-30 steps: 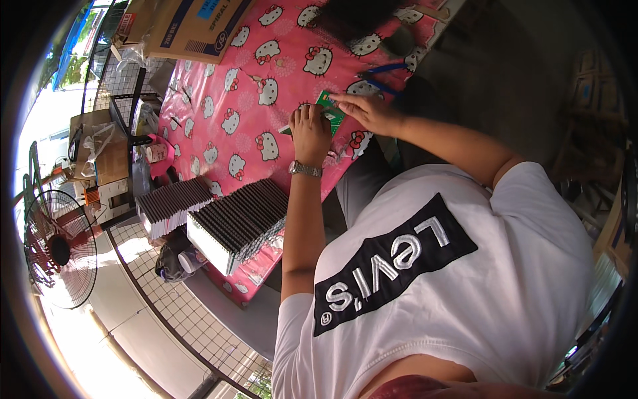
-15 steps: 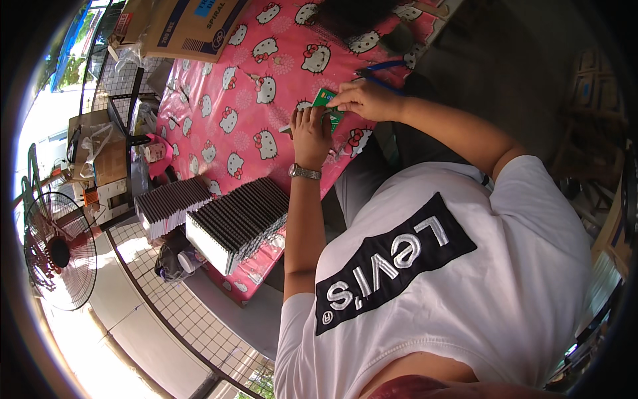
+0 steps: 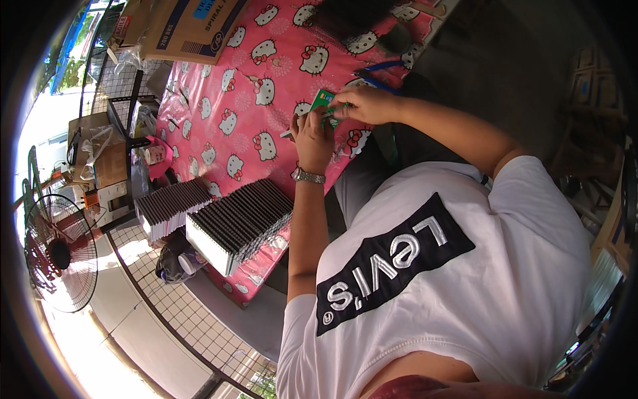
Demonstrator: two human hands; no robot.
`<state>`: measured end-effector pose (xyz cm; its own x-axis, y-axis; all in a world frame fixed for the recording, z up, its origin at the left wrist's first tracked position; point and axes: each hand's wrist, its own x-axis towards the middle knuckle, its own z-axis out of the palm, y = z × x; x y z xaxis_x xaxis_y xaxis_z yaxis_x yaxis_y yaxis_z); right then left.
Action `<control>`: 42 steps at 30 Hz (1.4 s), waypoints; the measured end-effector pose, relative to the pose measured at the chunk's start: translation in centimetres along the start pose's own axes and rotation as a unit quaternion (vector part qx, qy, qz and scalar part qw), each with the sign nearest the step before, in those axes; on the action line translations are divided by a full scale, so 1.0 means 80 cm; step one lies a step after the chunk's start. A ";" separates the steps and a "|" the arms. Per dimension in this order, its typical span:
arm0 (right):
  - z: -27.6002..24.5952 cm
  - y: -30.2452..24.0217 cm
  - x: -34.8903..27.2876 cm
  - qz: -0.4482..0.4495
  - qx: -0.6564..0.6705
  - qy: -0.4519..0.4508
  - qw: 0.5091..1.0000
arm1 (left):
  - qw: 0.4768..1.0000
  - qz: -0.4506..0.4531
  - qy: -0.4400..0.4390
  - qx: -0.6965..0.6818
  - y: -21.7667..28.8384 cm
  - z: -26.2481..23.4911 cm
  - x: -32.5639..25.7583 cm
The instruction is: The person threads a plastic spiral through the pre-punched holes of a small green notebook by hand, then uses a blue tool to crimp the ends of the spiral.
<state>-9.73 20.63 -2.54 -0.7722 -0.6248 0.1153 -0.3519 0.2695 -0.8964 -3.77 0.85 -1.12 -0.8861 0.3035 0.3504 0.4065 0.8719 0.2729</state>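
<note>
A small green-covered notebook (image 3: 321, 99) lies at the table's near edge, mostly hidden under my fingers. My left hand (image 3: 314, 138), with a metal watch on its wrist, is closed over the left part of the notebook. From the right, my right hand (image 3: 369, 105) reaches in with its fingers bent together at the notebook's edge, beside the left fingertips. Whatever those right fingers pinch is too small to make out. Blue-handled pliers (image 3: 384, 66) rest on the table just beyond my right hand.
Two rows of spiral-bound notebooks, one larger (image 3: 242, 223) and one smaller (image 3: 171, 206), stand at the left on the pink patterned tablecloth (image 3: 229, 143). A cardboard box (image 3: 189, 30), dark coils (image 3: 349, 20) and a tape roll (image 3: 395, 40) sit farther off. A fan (image 3: 61, 254) stands far left.
My right hand has shifted slightly down toward me, its fingers curling in more. My left fingers have lifted and bent a little at the notebook.
</note>
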 end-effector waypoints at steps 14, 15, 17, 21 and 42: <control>-0.067 0.023 0.018 0.127 -0.344 0.231 0.901 | 0.996 -0.006 -0.081 -0.033 -0.009 -0.005 -0.004; -0.090 0.046 0.010 0.135 -0.400 0.242 0.874 | 0.998 -0.014 -0.061 -0.021 -0.010 -0.005 -0.006; -0.119 0.067 0.006 0.141 -0.432 0.195 0.869 | 1.000 -0.022 -0.018 -0.005 -0.004 -0.002 -0.010; -0.117 0.044 0.022 -0.034 -0.161 0.036 0.986 | 0.988 -0.141 -0.043 0.055 0.000 -0.004 -0.025; -0.053 0.015 0.056 0.077 0.397 -0.217 0.888 | 0.997 -0.066 -0.019 -0.036 -0.003 -0.006 0.001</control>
<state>-15.83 21.28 -1.25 -0.4412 -0.8957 -0.0563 0.3572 -0.1177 -0.9266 -3.85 0.52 -0.70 -0.9398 0.2040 0.2741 0.3005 0.8754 0.3785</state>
